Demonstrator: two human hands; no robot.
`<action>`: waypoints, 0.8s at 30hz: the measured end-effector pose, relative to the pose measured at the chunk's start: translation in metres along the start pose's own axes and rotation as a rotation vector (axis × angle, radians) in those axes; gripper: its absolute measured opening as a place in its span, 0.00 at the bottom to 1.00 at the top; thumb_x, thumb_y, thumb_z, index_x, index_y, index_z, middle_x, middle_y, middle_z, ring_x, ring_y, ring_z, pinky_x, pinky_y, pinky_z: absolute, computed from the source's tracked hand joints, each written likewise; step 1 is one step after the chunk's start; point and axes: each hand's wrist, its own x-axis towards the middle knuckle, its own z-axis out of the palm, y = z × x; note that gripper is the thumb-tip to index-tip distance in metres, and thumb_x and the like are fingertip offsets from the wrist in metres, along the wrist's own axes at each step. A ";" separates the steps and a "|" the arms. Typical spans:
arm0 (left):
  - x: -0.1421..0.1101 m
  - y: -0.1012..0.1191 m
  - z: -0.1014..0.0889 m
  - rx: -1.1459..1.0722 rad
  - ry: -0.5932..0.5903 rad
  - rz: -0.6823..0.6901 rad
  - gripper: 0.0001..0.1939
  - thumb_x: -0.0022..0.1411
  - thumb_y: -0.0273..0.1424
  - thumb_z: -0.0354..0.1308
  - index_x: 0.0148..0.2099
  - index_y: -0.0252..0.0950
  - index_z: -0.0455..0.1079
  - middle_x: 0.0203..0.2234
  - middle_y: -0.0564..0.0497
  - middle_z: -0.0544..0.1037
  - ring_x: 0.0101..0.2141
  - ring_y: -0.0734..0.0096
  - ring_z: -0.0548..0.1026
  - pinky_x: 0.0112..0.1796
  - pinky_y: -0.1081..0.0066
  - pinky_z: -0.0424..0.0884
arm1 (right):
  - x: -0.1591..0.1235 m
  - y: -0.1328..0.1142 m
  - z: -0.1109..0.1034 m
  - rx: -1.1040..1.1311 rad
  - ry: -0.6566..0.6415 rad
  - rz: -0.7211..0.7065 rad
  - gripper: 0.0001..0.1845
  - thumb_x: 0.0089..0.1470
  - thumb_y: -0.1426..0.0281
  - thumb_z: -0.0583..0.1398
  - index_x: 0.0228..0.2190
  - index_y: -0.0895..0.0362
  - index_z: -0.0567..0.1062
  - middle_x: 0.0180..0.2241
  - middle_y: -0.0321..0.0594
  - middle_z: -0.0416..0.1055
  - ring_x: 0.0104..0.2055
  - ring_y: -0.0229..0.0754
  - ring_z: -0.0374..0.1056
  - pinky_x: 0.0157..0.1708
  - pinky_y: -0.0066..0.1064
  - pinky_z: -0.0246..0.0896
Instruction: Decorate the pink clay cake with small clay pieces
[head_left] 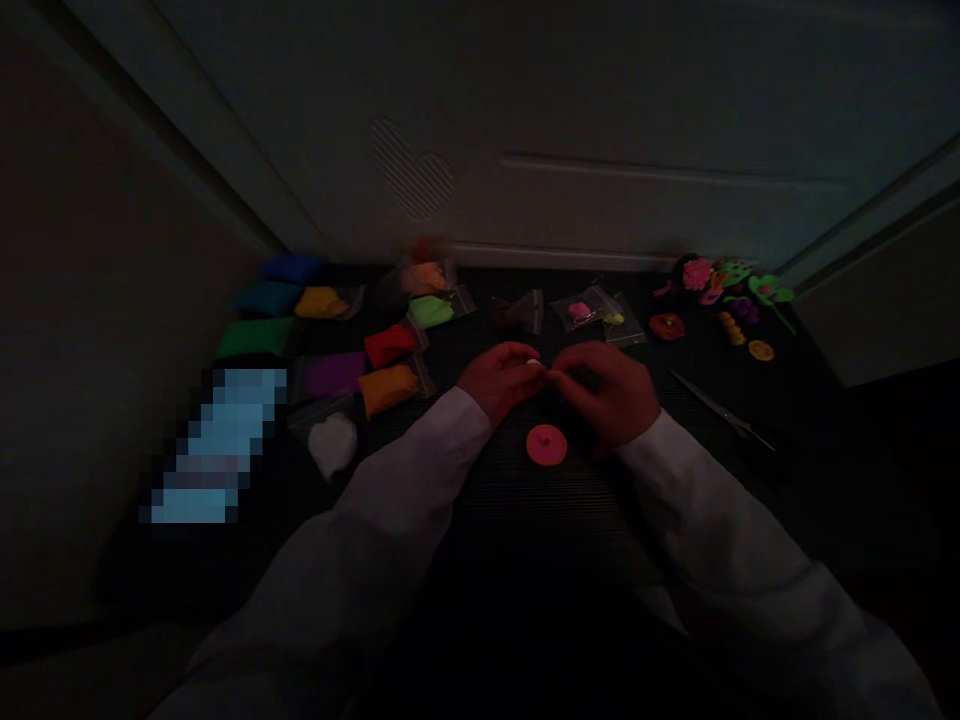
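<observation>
Pale panel [637,90] w/ raised heart [412,175] stands at back of dark table [480,560]; light v. dim. Both pale sleeves [405,485] reach in from the bottom edge. Bright pixelated patch [225,440] sits on L side, content unreadable.

L hand [504,382] & R hand [611,390] meet approx. mid-table, fingertips together. R thumb & index are bent, tips close; can't tell if they grip anything.

Bags of coloured stuff spread L & behind: green bag [255,340], purple bag [334,375], orange bag [388,390], red bag [390,345], white-filled bag [332,445] nearest L sleeve. Small pink-filled bag [579,311] lies beyond the hands.

Scissors [716,406] lie R of R hand, blades angled twd back, handles lost in shadow. Far R corner: shaped pieces, incl. green flower [770,291], pink flower [697,274], red piece [666,327], yellow disc [761,350].

Pink disc [546,445] w/ orange rim lies flat on table, btwn the forearms, just nearer the wearer than the hands. Smallest: white bit [533,362], pinched in L fingertips, mostly hidden, off the table.
</observation>
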 end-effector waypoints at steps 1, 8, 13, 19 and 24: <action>0.000 0.000 0.000 0.002 0.007 0.002 0.11 0.42 0.20 0.62 0.30 0.31 0.65 0.20 0.56 0.74 0.25 0.78 0.74 0.32 0.74 0.69 | 0.000 -0.001 -0.003 0.127 0.028 0.085 0.04 0.49 0.68 0.59 0.28 0.55 0.74 0.30 0.36 0.74 0.34 0.38 0.69 0.36 0.33 0.61; -0.002 0.003 0.002 0.022 0.026 -0.021 0.11 0.44 0.20 0.61 0.33 0.31 0.66 0.22 0.52 0.75 0.27 0.74 0.75 0.36 0.70 0.69 | 0.003 0.006 -0.009 0.842 0.106 0.498 0.06 0.45 0.64 0.62 0.28 0.52 0.75 0.29 0.32 0.74 0.32 0.35 0.69 0.36 0.32 0.64; -0.002 0.004 0.002 0.018 0.024 -0.030 0.09 0.47 0.20 0.60 0.33 0.31 0.66 0.23 0.52 0.75 0.28 0.74 0.75 0.37 0.69 0.68 | 0.006 0.003 -0.007 1.060 0.035 0.606 0.11 0.37 0.62 0.66 0.23 0.54 0.73 0.24 0.32 0.73 0.26 0.32 0.67 0.28 0.27 0.63; -0.001 0.005 0.002 0.012 0.019 -0.038 0.08 0.47 0.19 0.59 0.33 0.31 0.66 0.22 0.51 0.75 0.27 0.74 0.75 0.36 0.69 0.68 | 0.007 -0.001 -0.012 1.166 0.018 0.617 0.14 0.35 0.61 0.66 0.22 0.56 0.70 0.19 0.30 0.68 0.21 0.31 0.64 0.23 0.27 0.61; -0.001 0.004 0.002 0.001 0.013 -0.034 0.08 0.47 0.19 0.59 0.33 0.31 0.66 0.22 0.52 0.75 0.27 0.74 0.75 0.34 0.71 0.69 | 0.006 -0.001 -0.016 1.262 -0.021 0.660 0.10 0.38 0.65 0.65 0.25 0.54 0.72 0.21 0.29 0.69 0.23 0.31 0.65 0.27 0.27 0.63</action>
